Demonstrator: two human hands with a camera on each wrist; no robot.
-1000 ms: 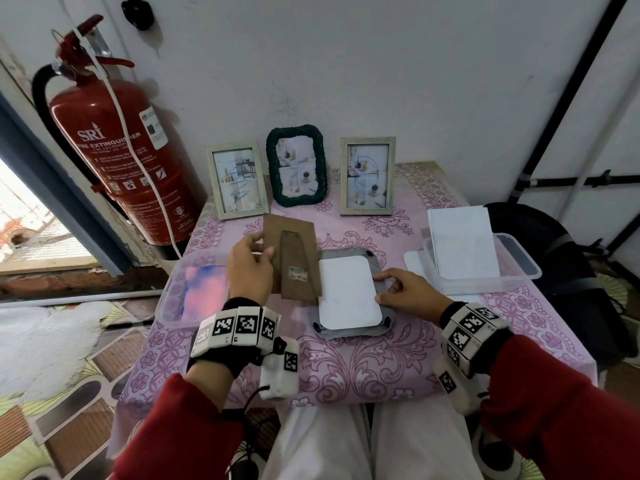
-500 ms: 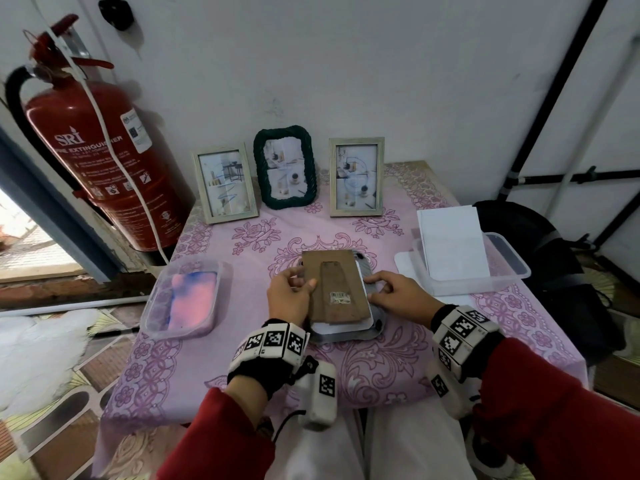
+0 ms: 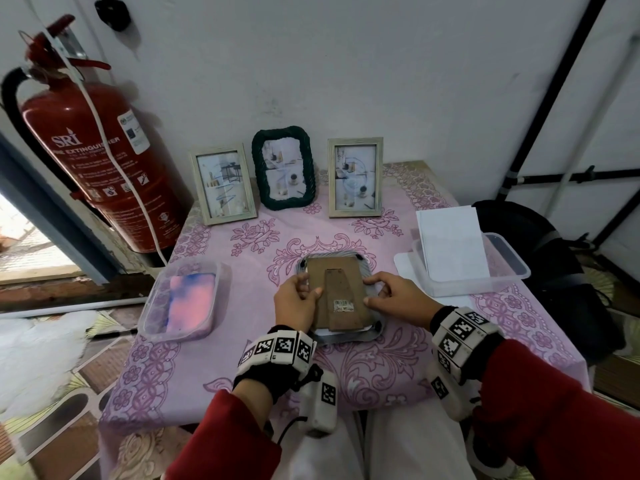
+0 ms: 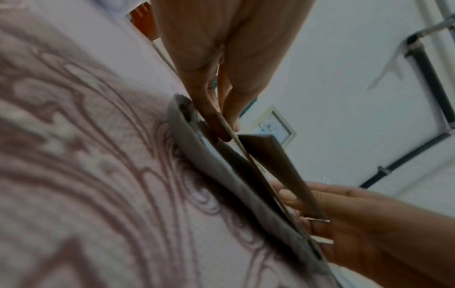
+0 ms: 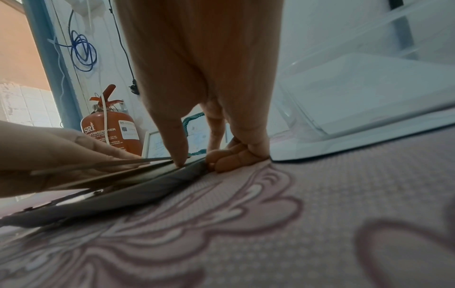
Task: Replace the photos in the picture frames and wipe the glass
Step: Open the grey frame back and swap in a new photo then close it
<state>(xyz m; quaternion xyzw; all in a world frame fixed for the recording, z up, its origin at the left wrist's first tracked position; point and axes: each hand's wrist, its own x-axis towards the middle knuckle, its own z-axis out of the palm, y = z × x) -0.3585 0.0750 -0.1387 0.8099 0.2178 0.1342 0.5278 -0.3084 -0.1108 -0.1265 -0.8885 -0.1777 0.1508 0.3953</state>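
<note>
One left hand, one right hand, thumbs seemingly atop backing board.

Right hand holds backing board (slightly tilted)

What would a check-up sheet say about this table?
Surface: pink flowered cloth.
Job's things: grey frame face down, brown board on it; three frames standing at the back; pink-blue cloth in a tub; white sheets in another tub.
Clutter: nothing seen.
Grips: left hand pinches the board's left edge; right hand holds the frame's right edge, thumb on the board.
Cables: white cable across the fire extinguisher; blue cable coiled on the wall.
Surroundings: black bag at the right.
</note>
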